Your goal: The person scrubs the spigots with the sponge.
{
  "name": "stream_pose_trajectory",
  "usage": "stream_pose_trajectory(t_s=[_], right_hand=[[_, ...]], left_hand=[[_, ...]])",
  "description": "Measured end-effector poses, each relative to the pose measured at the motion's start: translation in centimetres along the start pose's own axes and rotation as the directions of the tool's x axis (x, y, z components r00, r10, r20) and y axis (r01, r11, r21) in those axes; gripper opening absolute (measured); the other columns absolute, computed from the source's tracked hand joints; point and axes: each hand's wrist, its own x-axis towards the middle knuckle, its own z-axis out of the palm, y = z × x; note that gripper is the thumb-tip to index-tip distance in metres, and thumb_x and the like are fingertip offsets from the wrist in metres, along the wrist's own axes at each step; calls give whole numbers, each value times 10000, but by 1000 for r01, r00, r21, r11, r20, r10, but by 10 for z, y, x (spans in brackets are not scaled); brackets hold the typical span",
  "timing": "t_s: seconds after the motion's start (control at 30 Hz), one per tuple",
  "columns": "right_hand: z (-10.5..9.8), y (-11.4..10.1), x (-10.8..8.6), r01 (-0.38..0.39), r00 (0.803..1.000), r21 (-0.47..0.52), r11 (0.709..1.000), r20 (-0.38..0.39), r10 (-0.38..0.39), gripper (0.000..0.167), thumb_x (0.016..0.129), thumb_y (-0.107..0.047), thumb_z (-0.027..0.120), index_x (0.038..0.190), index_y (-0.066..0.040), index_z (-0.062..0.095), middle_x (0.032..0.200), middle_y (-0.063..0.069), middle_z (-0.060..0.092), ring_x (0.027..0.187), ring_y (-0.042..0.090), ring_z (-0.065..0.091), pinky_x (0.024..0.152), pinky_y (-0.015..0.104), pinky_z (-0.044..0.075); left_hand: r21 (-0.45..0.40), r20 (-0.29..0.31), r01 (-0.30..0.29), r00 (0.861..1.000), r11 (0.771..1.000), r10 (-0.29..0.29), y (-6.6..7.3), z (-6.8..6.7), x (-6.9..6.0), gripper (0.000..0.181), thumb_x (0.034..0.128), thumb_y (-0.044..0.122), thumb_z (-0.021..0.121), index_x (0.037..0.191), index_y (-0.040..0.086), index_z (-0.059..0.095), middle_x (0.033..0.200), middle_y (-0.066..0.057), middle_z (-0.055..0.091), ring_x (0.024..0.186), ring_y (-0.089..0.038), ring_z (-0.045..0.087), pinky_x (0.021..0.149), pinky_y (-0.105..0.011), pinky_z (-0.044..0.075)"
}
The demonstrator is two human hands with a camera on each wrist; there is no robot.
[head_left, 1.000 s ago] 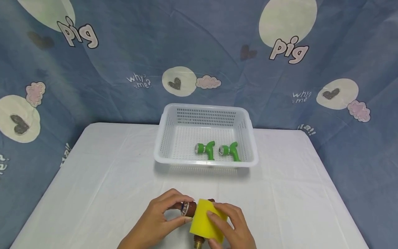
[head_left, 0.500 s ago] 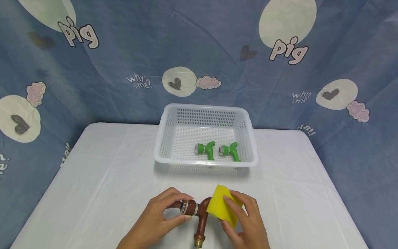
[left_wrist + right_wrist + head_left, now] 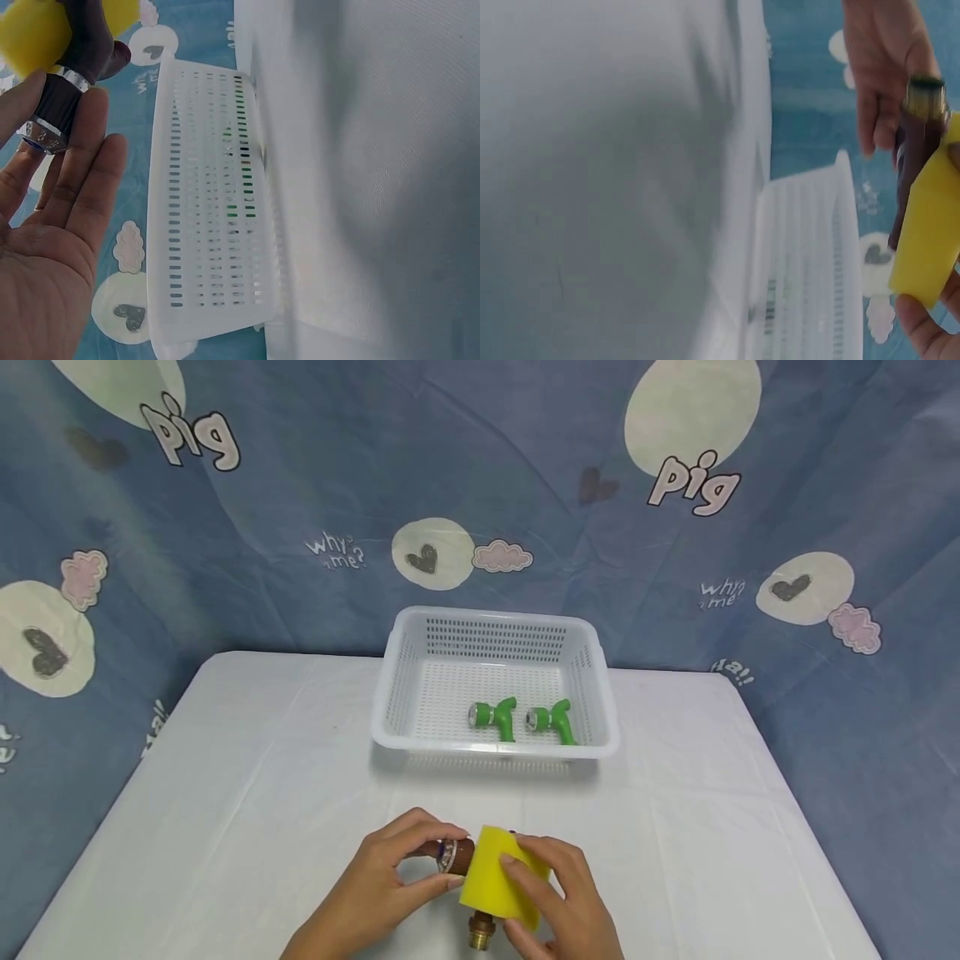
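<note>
A brown tap (image 3: pixel 459 857) with a brass threaded end is held up near the front of the table. My left hand (image 3: pixel 393 881) grips it by the ribbed knob with the silver ring, thumb and fingers on either side. In my right hand (image 3: pixel 566 897) is a yellow sponge (image 3: pixel 487 881), pinched and folded over the tap's body. The sponge hides the middle of the tap in the head view. The left wrist view shows the tap's dark body (image 3: pixel 88 37) against the sponge (image 3: pixel 30 34). The brass end (image 3: pixel 925 97) points out past the sponge in the right wrist view.
Behind the hands, a white plastic basket (image 3: pixel 487 749) with slotted walls stands at the back of the table (image 3: pixel 262 810). Two green taps, one on the left (image 3: pixel 495 717) and one on the right (image 3: pixel 552 718), lie in it. A blue printed cloth (image 3: pixel 300 485) hangs behind.
My right hand first drew the sponge right, off the tap's body, then brought it back left over it. My left hand keeps its grip on the knob, almost still.
</note>
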Motion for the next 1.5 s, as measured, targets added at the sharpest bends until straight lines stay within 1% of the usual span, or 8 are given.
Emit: stream_pose_trajectory(t_s=[0.23, 0.37, 0.47, 0.7, 1.03, 1.27, 1.37, 1.5], right_hand=[[-6, 15, 0, -119, 993, -32, 992, -21, 118, 486, 1080, -479, 520, 1374, -118, 658, 1400, 127, 572, 1211, 283, 527, 1148, 161, 322], [-8, 17, -1, -145, 989, -31, 989, -32, 145, 503, 1075, -503, 513, 1373, -126, 660, 1401, 125, 572, 1216, 277, 522, 1156, 145, 305], [-8, 11, -1, -113, 993, -23, 993, -25, 113, 492, 1070, -496, 531, 1372, -131, 663, 1401, 127, 573, 1212, 276, 527, 1142, 158, 327], [-2, -6, 1, 42, 999, -16, 999, 22, -42, 454, 1089, -445, 524, 1388, -129, 652, 1407, 128, 565, 1207, 251, 530, 1127, 204, 374], [-4, 7, 2, -43, 999, -83, 996, -19, 41, 450, 1083, -454, 498, 1357, -149, 684, 1395, 118, 584, 1174, 273, 543, 1097, 184, 377], [-11, 11, 1, -133, 991, -73, 988, -30, 131, 486, 1078, -501, 480, 1354, -159, 686, 1404, 104, 586, 1196, 276, 531, 1143, 144, 307], [-9, 7, 0, -103, 995, -58, 993, -15, 102, 476, 1074, -497, 499, 1363, -166, 681, 1414, 106, 577, 1203, 266, 528, 1129, 158, 330], [-3, -1, 0, -6, 1000, -30, 1000, 17, 7, 447, 1077, -452, 521, 1387, -164, 665, 1433, 117, 561, 1214, 262, 526, 1129, 194, 355]], left_hand=[[23, -15, -4, 1000, 1000, 5, -1, 0, -2, 454, 878, 135, 858, 1288, 224, 685, 1135, 57, 662, 964, -133, 713, 871, -312, 617], [16, -30, -2, 1000, 1000, 3, -2, 0, -3, 448, 867, 122, 867, 1274, 197, 694, 1123, 51, 661, 954, -140, 716, 872, -320, 619], [13, -36, 10, 999, 1000, -10, 0, -1, -2, 439, 871, 134, 866, 1272, 199, 698, 1122, 58, 659, 965, -139, 713, 873, -324, 620], [7, -30, 32, 999, 999, -31, 4, -2, -2, 420, 894, 175, 849, 1281, 228, 694, 1148, 67, 658, 1003, -139, 703, 876, -335, 621], [30, -30, 34, 999, 999, -33, 6, -3, -2, 418, 893, 201, 851, 1274, 264, 691, 1142, 82, 656, 993, -124, 704, 877, -322, 618], [41, -37, 2, 999, 999, -1, 4, -3, -3, 430, 874, 150, 868, 1265, 204, 696, 1154, 62, 651, 1000, -135, 697, 881, -319, 615], [43, -34, 14, 999, 999, -12, 4, -3, -3, 427, 881, 163, 864, 1266, 227, 691, 1157, 70, 643, 1007, -128, 693, 886, -316, 614], [41, -27, 35, 999, 999, -34, 5, -4, -3, 407, 897, 177, 851, 1268, 229, 690, 1168, 80, 637, 1036, -132, 683, 896, -319, 611]])
